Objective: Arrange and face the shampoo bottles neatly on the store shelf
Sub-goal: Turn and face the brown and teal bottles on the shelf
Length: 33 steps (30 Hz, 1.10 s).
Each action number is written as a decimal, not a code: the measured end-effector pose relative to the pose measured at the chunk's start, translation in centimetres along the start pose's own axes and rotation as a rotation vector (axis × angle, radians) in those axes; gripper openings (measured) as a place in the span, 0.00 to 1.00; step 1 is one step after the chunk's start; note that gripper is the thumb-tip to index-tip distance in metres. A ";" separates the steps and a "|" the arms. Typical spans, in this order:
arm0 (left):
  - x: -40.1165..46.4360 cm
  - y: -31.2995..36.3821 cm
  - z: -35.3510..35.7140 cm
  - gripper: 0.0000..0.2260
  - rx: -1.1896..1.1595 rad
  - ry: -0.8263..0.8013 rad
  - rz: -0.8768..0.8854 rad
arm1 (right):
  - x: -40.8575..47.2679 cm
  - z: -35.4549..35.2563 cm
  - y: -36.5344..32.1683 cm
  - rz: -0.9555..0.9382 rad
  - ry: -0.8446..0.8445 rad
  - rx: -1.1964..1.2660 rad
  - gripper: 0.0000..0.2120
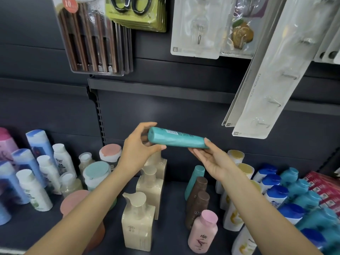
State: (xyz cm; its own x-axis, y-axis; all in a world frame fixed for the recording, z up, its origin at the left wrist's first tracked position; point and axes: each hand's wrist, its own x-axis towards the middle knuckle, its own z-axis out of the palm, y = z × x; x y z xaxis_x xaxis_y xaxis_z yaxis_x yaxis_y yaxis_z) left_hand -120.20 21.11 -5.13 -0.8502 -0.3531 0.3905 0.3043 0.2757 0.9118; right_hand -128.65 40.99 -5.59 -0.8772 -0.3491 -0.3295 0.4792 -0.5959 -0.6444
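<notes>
A teal shampoo bottle (176,138) is held level in the air above the dark shelf (173,188). My left hand (140,147) pinches its left end between thumb and fingers. My right hand (211,159) supports its right end from below with the fingertips. Under it a second teal bottle (194,180) leans beside two brown bottles (198,199). A row of cream pump bottles (138,219) runs front to back in the shelf's middle. A pink bottle (203,231) stands at the front.
White and blue bottles (36,173) crowd the left, with round-capped jars (95,172) beside them. Yellow-capped, blue-capped and teal bottles (287,192) fill the right, next to red boxes (325,188). Packaged hooks (266,85) and scissors (134,11) hang overhead.
</notes>
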 end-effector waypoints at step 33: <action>0.7 -0.2 -1.1 0.18 -0.203 -0.059 -0.400 | 0.6 -0.5 0.0 -0.289 -0.118 -0.373 0.08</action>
State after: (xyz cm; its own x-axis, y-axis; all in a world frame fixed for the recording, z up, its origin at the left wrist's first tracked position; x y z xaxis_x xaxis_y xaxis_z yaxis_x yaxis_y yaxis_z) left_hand -120.37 19.80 -4.86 -0.9395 -0.3425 -0.0002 0.0200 -0.0553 0.9983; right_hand -129.19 41.15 -6.19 -0.9534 -0.2997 -0.0336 0.1542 -0.3887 -0.9084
